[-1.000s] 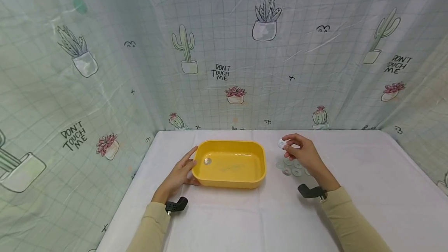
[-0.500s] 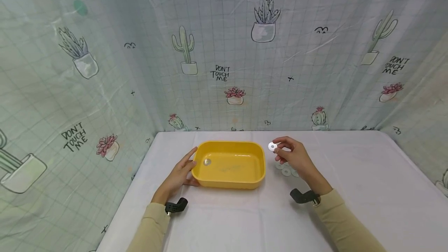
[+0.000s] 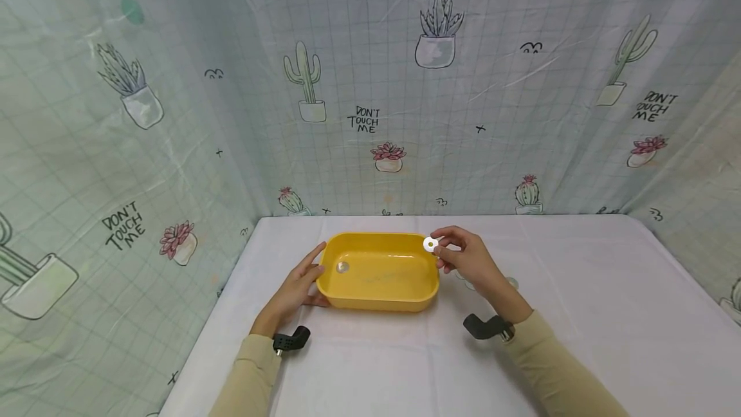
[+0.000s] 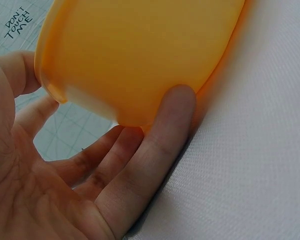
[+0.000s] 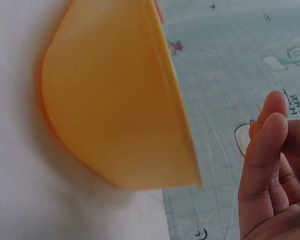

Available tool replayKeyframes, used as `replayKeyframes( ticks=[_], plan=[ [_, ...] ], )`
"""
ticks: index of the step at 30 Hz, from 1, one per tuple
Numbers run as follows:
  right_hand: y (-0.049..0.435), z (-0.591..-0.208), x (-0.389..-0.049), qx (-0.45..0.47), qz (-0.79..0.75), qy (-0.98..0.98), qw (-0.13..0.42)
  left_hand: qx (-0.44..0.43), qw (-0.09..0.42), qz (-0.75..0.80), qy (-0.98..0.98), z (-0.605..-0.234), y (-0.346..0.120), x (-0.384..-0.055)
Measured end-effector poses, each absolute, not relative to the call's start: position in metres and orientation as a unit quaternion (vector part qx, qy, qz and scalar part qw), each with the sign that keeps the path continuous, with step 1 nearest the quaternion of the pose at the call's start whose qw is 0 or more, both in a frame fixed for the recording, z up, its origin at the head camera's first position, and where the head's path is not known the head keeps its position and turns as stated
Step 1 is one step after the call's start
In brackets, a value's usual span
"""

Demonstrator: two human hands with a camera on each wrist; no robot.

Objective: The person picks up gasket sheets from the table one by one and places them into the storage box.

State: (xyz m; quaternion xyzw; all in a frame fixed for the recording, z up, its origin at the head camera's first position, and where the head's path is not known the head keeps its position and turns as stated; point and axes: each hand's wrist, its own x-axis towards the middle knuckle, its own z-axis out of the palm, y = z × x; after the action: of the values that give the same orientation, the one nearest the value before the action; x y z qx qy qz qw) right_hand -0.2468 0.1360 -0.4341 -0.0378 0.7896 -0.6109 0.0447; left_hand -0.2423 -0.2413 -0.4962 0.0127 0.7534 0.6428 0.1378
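My left hand (image 3: 300, 285) holds the left end of the yellow plastic tub (image 3: 376, 304). In the left wrist view its fingers (image 4: 177, 110) lie against the tub's wall and up at its rim. My right hand (image 3: 466, 257) pinches a shiny flat washer (image 3: 427, 244) between thumb and fingertips, at the tub's back right rim. The right wrist view shows the pinching fingertips (image 5: 272, 127) beyond the rim, with the washer hidden behind them. Another washer (image 3: 343, 267) lies flat inside the tub near its left end.
Several pale washers (image 3: 512, 282) lie on the white-covered table (image 3: 382, 365) right of the tub, partly hidden under my right hand and wrist. A cactus-print cloth (image 3: 359, 166) hangs behind the table and along its sides.
My right hand has carried the pinched washer leftward from above the washer pile to the tub's right rim. The left hand and the tub have stayed put.
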Motion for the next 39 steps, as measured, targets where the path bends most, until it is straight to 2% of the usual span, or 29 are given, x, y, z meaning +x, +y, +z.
replayKeyframes(
  ticks=[23,39],
  plan=[
    [0.072,-0.429,-0.258,-0.076,-0.682,0.724,0.075,0.032,0.145,0.65,0.745,-0.496,-0.244,-0.243],
    [0.042,-0.432,-0.268,-0.056,-0.717,0.688,0.1,0.024,0.143,0.649,0.747,-0.499,-0.243,-0.244]
  ],
)
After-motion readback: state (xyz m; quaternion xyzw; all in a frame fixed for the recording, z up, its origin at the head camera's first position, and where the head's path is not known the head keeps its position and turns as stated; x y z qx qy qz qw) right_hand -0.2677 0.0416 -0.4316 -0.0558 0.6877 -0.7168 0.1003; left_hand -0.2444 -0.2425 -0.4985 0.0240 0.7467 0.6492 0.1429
